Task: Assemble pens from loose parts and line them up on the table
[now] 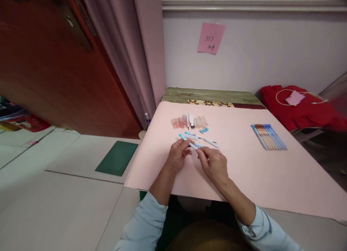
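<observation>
Between my two hands is a light blue pen (183, 136), tilted with its bright blue end up and to the left. My left hand (176, 156) is closed around its middle, fingertips pinching the barrel. My right hand (216, 165) pinches the lower right end. Just beyond lie loose pen parts: a pale barrel piece (211, 143), thin refills and other blue pieces, partly hidden by my fingers. Small bright blue bits (204, 130) sit farther back. Behind them are a bundle of white refills (191, 120) and a row of pinkish translucent pieces (179, 122).
At the right of the pink-covered table (244, 175) lies a neat row of pens (269, 137) in blue and brown. A red cloth (300, 113) with a white cable is beyond the right edge. A green mat (117, 158) lies on the floor to the left.
</observation>
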Action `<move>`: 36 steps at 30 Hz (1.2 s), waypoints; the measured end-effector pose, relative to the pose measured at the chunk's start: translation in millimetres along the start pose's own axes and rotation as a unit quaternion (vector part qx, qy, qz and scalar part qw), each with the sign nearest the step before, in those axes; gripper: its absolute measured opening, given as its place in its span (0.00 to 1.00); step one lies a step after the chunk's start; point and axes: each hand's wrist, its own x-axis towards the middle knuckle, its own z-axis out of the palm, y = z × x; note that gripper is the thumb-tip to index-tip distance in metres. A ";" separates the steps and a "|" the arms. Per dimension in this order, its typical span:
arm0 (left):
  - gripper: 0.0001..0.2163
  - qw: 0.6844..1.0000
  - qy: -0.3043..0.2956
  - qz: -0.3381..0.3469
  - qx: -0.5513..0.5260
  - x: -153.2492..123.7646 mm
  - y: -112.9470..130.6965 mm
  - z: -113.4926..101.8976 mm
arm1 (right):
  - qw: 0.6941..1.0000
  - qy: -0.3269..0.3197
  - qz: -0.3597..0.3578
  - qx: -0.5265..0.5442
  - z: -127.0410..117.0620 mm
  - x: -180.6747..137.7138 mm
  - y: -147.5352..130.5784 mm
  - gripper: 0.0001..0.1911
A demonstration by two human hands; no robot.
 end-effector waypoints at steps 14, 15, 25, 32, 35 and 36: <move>0.12 1.000 0.004 0.002 0.001 1.3 -1.1 0.7 | 0.971 -0.099 0.156 0.155 -3.6 -0.7 1.9 0.12; 0.12 1.000 0.000 0.003 0.005 1.1 -0.7 0.8 | 0.968 -0.109 0.159 0.162 -4.6 -0.6 2.6 0.12; 0.11 1.000 -0.003 0.000 0.023 -0.7 0.7 3.9 | 0.946 -0.144 0.180 0.226 -3.9 2.1 7.6 0.22; 0.13 1.000 0.017 0.001 0.017 0.5 -1.0 2.8 | 0.961 -0.123 0.163 0.189 -0.9 0.0 7.7 0.12; 0.13 0.999 0.028 0.003 0.026 2.1 -0.3 5.4 | 0.959 -0.129 0.157 0.196 -2.4 6.9 12.9 0.12; 0.13 0.999 0.035 0.006 0.030 3.7 0.3 7.7 | 0.960 -0.123 0.153 0.200 -3.0 11.2 15.5 0.13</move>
